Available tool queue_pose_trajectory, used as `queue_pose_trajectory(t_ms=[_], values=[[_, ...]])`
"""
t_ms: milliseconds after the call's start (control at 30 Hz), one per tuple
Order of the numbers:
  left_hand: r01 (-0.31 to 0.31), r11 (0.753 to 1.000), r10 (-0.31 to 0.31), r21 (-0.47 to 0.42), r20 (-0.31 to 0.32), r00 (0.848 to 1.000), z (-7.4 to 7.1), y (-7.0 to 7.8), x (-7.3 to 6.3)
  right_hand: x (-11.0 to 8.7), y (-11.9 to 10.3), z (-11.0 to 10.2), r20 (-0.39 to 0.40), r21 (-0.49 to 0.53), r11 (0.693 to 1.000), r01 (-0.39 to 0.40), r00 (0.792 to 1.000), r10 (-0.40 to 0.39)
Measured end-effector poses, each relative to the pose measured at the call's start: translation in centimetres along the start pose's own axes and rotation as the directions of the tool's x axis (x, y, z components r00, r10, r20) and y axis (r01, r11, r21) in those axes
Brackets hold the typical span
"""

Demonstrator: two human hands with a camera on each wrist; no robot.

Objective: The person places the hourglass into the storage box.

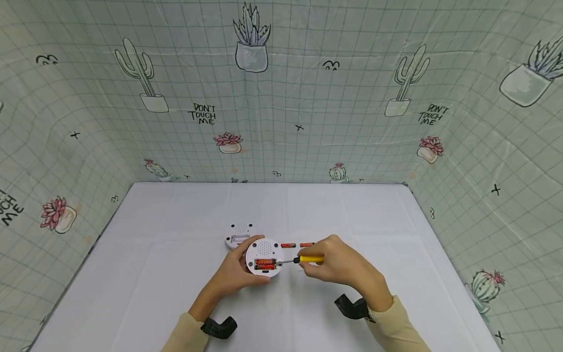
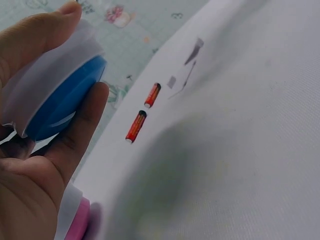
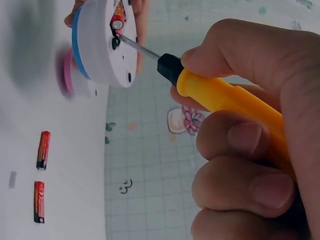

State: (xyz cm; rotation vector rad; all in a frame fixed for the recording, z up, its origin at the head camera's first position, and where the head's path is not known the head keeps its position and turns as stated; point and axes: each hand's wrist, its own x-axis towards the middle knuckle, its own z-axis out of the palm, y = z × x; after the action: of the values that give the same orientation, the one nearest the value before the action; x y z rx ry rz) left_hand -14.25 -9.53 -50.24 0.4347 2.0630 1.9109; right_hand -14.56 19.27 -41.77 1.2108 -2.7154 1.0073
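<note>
My left hand [image 1: 235, 274] grips a round white speaker-like device [image 1: 266, 248] by its rim, lifted and tilted with its perforated back up. Its other side is blue [image 2: 70, 100] in the left wrist view. Two red batteries [image 1: 265, 264] lie side by side in its uncovered compartment. My right hand [image 1: 340, 261] holds a screwdriver [image 1: 311, 259] by its yellow handle, fingers curled round it. In the right wrist view the screwdriver's metal shaft [image 3: 142, 48] reaches the compartment's end, its tip at or very near a battery end; exact contact cannot be told.
Behind my left hand a similar white device [image 1: 241, 229] with a pink underside [image 2: 78, 220] lies on the white table [image 1: 176, 210], its battery compartment uncovered. Two loose red batteries [image 1: 288, 245] lie beyond the screwdriver. Small grey shapes [image 2: 194, 51] show on the tabletop nearby.
</note>
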Motion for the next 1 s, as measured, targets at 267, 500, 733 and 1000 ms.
queue_pose_trajectory(t_ms=[267, 500, 733, 1000], values=[[-0.014, 1.0, 0.014, -0.001, -0.011, 1.0, -0.1, -0.1, 0.0, -0.9, 0.5, -1.1, 0.0, -0.015, 0.987, -0.159, 0.987, 0.159], [-0.015, 1.0, 0.015, 0.002, -0.028, 1.0, -0.1, -0.3, 0.1, -2.4, 2.4, -1.2, -0.027, 0.01, 0.973, -0.229, 0.973, 0.229], [0.001, 1.0, 0.001, 0.029, -0.042, 0.999, -0.1, -0.2, 0.1, -4.0, 4.9, -1.0, -0.046, 0.044, 0.943, -0.33, 0.942, 0.331], [0.003, 1.0, -0.002, 0.028, -0.04, 0.999, -0.2, -0.3, 0.1, -5.0, 7.0, -0.5, -0.13, 0.025, 0.939, -0.343, 0.93, 0.343]])
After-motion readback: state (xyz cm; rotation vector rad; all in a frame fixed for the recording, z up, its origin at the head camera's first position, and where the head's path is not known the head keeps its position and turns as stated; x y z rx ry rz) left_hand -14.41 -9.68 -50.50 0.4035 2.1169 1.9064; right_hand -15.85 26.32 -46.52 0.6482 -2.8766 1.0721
